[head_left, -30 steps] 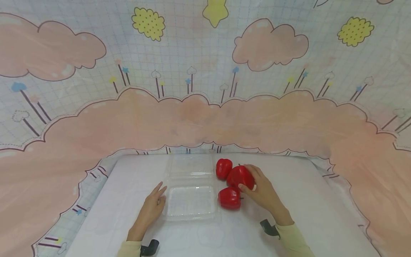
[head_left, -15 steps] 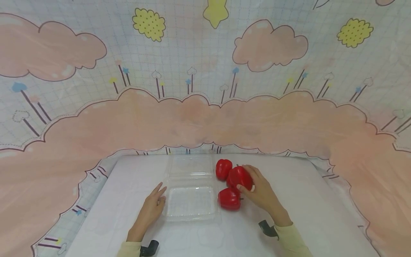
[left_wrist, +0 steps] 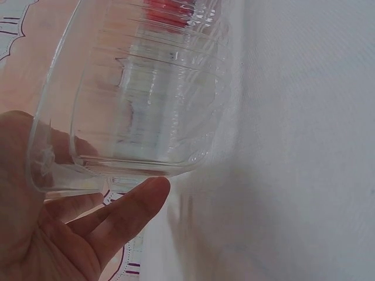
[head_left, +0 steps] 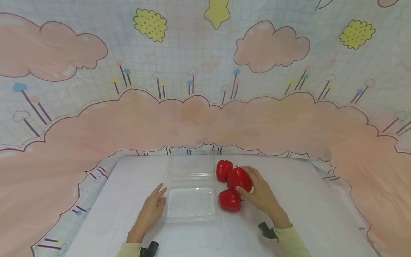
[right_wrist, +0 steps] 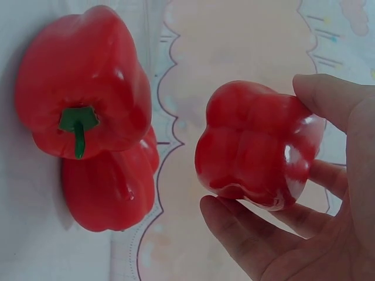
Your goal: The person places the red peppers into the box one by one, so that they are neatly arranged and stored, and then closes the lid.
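My right hand (head_left: pixel 261 192) grips a red bell pepper (head_left: pixel 239 179), thumb on the near side and fingers on the far side. In the right wrist view this held bell pepper (right_wrist: pixel 255 146) appears apart from the others. A second bell pepper (head_left: pixel 229 200), its green stem (right_wrist: pixel 79 123) showing in that view, lies closer to me; a third (head_left: pixel 224 170) lies farther back. A clear plastic clamshell box (head_left: pixel 191 202) lies unfolded left of the peppers. My left hand (head_left: pixel 151 207) touches its left edge with extended fingers (left_wrist: pixel 132 216).
The box's lid half (head_left: pixel 191 167) lies flat behind its tray half. A white table top (head_left: pixel 276 246) spreads under everything. Behind it hangs a patterned cloth (head_left: pixel 205 121) with clouds and stars.
My right hand has shifted slightly left with the gripped bell pepper. The left hand, the box and the other two peppers have stayed in place.
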Demonstrator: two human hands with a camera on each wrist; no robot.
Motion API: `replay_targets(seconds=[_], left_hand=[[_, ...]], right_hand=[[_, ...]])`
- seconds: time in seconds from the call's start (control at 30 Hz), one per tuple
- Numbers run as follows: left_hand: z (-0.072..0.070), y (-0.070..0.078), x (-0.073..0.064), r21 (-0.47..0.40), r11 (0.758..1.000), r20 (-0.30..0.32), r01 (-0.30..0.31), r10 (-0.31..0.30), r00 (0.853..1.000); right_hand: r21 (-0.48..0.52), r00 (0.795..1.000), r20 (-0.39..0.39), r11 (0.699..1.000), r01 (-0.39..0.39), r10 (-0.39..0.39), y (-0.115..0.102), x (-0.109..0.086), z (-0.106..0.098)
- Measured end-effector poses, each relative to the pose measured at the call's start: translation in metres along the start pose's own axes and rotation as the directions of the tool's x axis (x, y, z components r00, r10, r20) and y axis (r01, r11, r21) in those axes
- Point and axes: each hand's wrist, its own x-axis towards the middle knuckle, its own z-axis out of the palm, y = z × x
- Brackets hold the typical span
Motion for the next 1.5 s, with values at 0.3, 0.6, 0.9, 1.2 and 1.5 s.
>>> replay_targets(seconds=[0.3, 0.6, 0.9, 1.2, 1.5], left_hand=[[0.0, 0.0, 0.0, -0.009, 1.0, -0.02, -0.019, 0.019, 1.0], [0.0, 0.002, 0.001, -0.007, 1.0, 0.001, 0.004, -0.004, 1.0], [0.001, 0.001, 0.0, -0.004, 1.0, -0.021, -0.009, 0.009, 1.0], [0.001, 0.001, 0.0, -0.006, 1.0, -0.018, -0.007, 0.007, 1.0], [0.001, 0.001, 0.0, -0.007, 1.0, -0.012, -0.007, 0.007, 1.0]], right_hand=[[-0.001, 1.0, -0.001, 1.0, -0.001, 0.001, -0.003, 0.0, 0.001], [-0.01, 1.0, 0.005, 1.0, -0.009, 0.009, -0.008, -0.002, 0.002], [-0.017, 1.0, 0.011, 1.0, -0.005, 0.005, -0.01, -0.001, 0.003], [-0.019, 1.0, 0.022, 1.0, -0.006, 0.007, -0.012, -0.001, 0.004], [-0.009, 1.0, 0.028, 1.0, 0.002, -0.002, -0.018, -0.002, 0.004]])
